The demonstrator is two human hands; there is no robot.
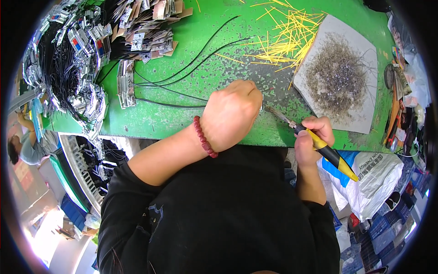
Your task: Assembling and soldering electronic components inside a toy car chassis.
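My right hand [312,139] grips a soldering iron [326,150] by its yellow and black handle. The iron's metal tip slants up and left, close to the knuckles of my left hand [235,112]. That hand is closed over the green table, back upward, with its fingertips hidden underneath. Black cables [171,105] run from a small stack of metal-cased strips [126,84] on the left and go in under the left hand. A thin bit of something pale shows at the hand's right edge, too small to name.
Yellow sticks or thin tubes [292,34] lie scattered at the back. A pale board [337,114] with dark residue stands to the right. Circuit boards [146,27] and bundled metal parts [84,68] crowd the left of the table [191,123]. A white sack [372,182] hangs below right.
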